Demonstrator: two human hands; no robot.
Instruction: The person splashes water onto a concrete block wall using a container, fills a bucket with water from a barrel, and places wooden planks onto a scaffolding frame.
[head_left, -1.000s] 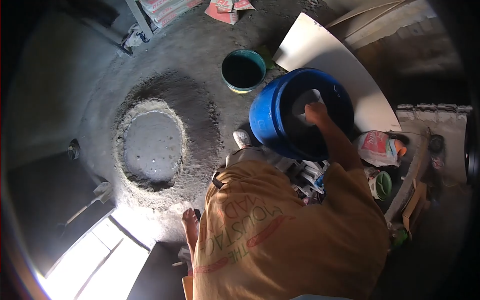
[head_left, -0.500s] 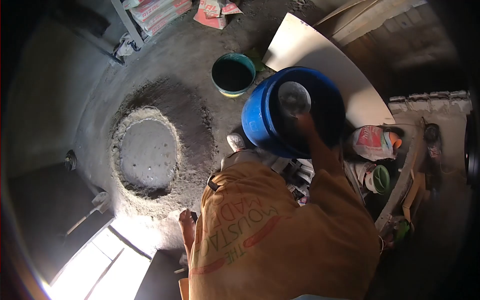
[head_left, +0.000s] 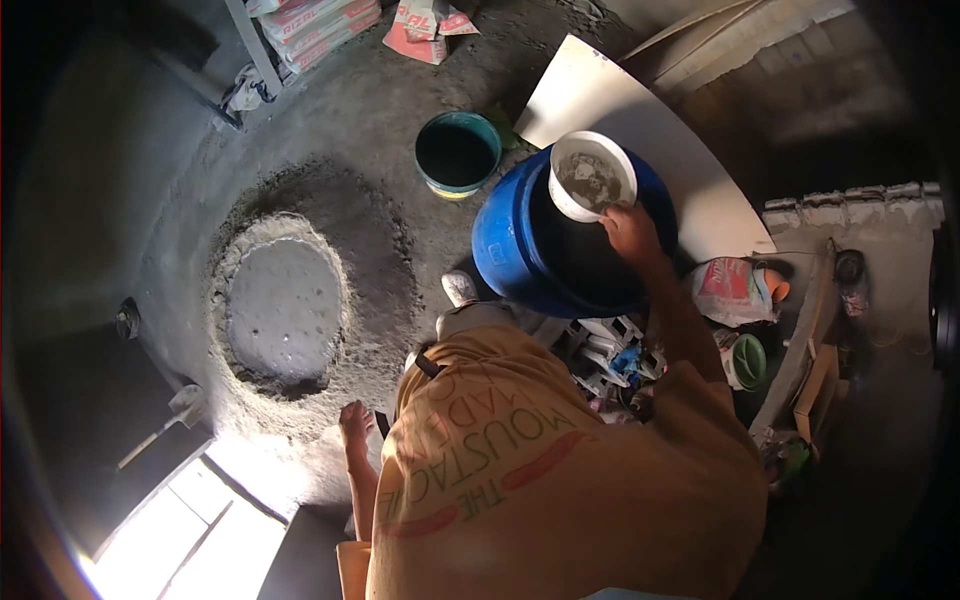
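Observation:
My right hand [head_left: 631, 234] grips the near rim of a small white bucket [head_left: 566, 199]. Greyish liquid shows inside the bucket, which is raised over the mouth of a blue plastic drum [head_left: 497, 235]. Dark shadow hides most of the drum's inside. Down by my side, my left hand [head_left: 356, 421] hangs with its fingers apart and nothing in it. Nearest to it is a ring of grey sand and cement mix [head_left: 350, 345] on the floor, with a pool of cloudy water [head_left: 285, 308] in its centre.
A green bucket [head_left: 458, 155] of dark liquid stands beside the drum. Behind the drum leans a pale board [head_left: 690, 150]. Cement bags [head_left: 320, 30] are stacked at the back. A shovel [head_left: 165, 428] lies at the left, and clutter with a green container [head_left: 748, 362] sits at right.
My right hand has lifted the white bucket up out of the drum's dark inside to above its rim. My left hand has shifted slightly outward from my body.

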